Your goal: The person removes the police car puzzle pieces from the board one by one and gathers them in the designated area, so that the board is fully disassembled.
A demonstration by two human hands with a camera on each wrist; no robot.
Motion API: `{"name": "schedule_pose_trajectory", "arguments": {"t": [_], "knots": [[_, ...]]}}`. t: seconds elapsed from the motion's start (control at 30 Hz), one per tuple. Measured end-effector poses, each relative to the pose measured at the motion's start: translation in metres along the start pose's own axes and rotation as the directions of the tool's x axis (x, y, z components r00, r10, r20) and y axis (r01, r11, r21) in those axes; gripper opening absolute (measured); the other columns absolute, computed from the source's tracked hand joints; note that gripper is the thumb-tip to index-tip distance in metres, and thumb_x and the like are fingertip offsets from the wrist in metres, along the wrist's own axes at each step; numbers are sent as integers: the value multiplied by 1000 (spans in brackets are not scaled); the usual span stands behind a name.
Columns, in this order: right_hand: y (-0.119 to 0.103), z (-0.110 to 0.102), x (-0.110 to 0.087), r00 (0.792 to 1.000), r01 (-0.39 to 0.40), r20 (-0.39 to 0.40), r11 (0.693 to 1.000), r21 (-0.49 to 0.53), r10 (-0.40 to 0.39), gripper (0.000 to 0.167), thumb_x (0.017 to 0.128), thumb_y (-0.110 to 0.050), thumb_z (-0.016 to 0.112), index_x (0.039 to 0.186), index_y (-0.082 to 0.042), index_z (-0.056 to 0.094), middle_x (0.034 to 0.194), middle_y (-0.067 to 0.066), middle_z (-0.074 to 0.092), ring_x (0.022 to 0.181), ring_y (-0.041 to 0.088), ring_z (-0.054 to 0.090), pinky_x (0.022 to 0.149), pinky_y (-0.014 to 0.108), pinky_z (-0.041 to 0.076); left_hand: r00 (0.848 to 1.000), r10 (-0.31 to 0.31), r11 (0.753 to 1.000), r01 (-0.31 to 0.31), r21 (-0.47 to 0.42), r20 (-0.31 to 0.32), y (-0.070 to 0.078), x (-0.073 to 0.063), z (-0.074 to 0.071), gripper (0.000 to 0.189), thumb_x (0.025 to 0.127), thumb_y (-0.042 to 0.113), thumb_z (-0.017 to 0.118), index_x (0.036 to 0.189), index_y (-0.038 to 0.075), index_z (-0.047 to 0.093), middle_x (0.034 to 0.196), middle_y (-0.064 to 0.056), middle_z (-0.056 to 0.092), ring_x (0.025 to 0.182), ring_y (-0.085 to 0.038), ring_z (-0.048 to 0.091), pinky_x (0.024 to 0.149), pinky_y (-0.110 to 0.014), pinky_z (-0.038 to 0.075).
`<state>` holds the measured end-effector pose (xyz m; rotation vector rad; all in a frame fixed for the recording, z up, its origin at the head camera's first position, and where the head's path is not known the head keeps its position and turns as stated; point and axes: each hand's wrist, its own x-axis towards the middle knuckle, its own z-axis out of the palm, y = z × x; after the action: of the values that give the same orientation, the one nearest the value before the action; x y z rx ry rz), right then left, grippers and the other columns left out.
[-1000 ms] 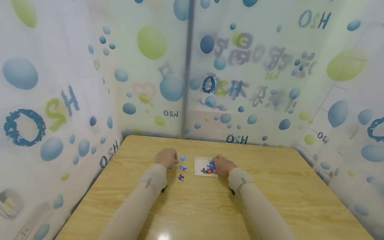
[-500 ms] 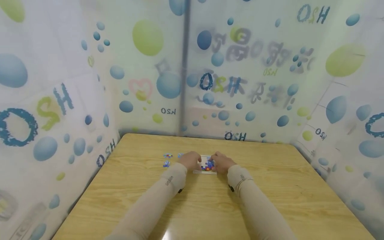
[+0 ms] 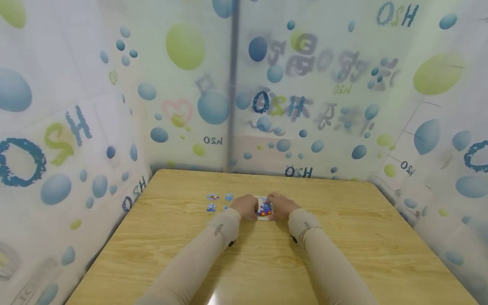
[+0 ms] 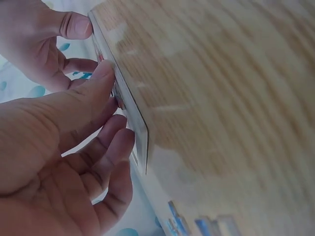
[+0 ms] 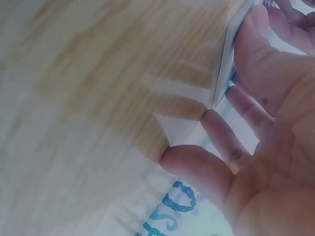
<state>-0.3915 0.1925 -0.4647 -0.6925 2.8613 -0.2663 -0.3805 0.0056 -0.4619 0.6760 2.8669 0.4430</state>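
A shallow white puzzle tray [image 3: 262, 218] with joined jigsaw pieces [image 3: 266, 206], blue with red and yellow round spots, lies between both hands. My left hand [image 3: 245, 206] is over the tray's left part and pinches a jigsaw piece [image 4: 121, 102], mostly hidden, between thumb and fingers, low at the tray's rim. My right hand [image 3: 282, 206] grips the tray's right side. In the right wrist view its thumb [image 5: 258, 22] presses the near rim, one fingertip touches the corner, and another finger rests on the table.
Left of the tray lie several loose jigsaw pieces [image 3: 212, 197], one partly covered by the left hand. The wooden table [image 3: 267, 262] ends at a patterned curtain [image 3: 198, 156] at the back and both sides.
My left hand has moved right, from the loose pieces to the tray, and a piece that lay nearest on the table is gone from there. The right hand stays on the tray.
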Motion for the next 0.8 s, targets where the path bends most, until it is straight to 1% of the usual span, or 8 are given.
{"name": "schedule_pose_trajectory", "arguments": {"t": [0.07,0.17,0.33,0.47,0.53,0.6,0.7,0.8], "knots": [[0,1,3,1000,7,-7,1000,-17,-7,47,86,-26,83,126,-12,61,144,10,49,123,35,53,101,52,49,1000,-4,1000,4,9,0,-2,1,1,31,82,22,87,106,10,73,103,1,72,95,-15,66,85,-31,56],[3,2,3,1000,5,-24,1000,-26,-6,48,85,-26,84,125,-11,62,144,10,51,123,35,54,100,53,50,1000,-6,1000,6,-18,-4,0,4,0,28,83,20,86,104,10,70,99,1,70,91,-15,64,85,-31,55],[9,3,-6,1000,-8,-25,1000,-23,7,46,86,-24,84,125,-10,63,144,10,52,124,35,52,102,53,48,1000,-6,991,7,-132,4,8,5,1,22,86,15,82,100,8,66,93,1,66,83,-14,60,78,-28,53],[7,3,-9,999,33,-18,999,-8,-33,45,87,-24,82,125,-9,62,143,11,51,118,37,53,97,54,51,999,-46,982,46,-184,7,8,4,2,20,87,14,81,97,9,65,91,2,64,81,-13,58,75,-27,52],[4,3,-7,999,52,-16,999,-7,-52,44,88,-24,82,125,-9,61,142,12,51,115,37,54,94,53,52,997,-76,970,73,-231,-4,4,3,1,20,87,12,81,98,9,65,91,1,63,82,-14,58,75,-28,53],[0,2,-4,998,56,-13,998,-11,-56,44,88,-24,81,125,-9,61,142,11,51,115,37,54,93,53,52,994,-107,951,98,-293,-14,-1,2,0,23,85,10,83,102,8,66,91,1,64,83,-15,60,77,-30,53],[0,4,-3,1000,14,-4,1000,-19,-14,45,89,-26,81,127,-11,61,146,10,49,119,35,54,97,52,51,991,-133,915,117,-385,-15,-4,5,1,27,83,9,84,105,7,68,93,-1,67,84,-16,62,80,-32,54],[-3,4,-1,1000,-7,-4,1000,-18,7,47,89,-27,81,128,-12,61,148,10,48,122,34,53,100,53,50,986,-168,880,154,-450,8,-8,6,-1,22,83,8,83,100,7,70,93,-2,69,82,-17,64,82,-34,54]]}}
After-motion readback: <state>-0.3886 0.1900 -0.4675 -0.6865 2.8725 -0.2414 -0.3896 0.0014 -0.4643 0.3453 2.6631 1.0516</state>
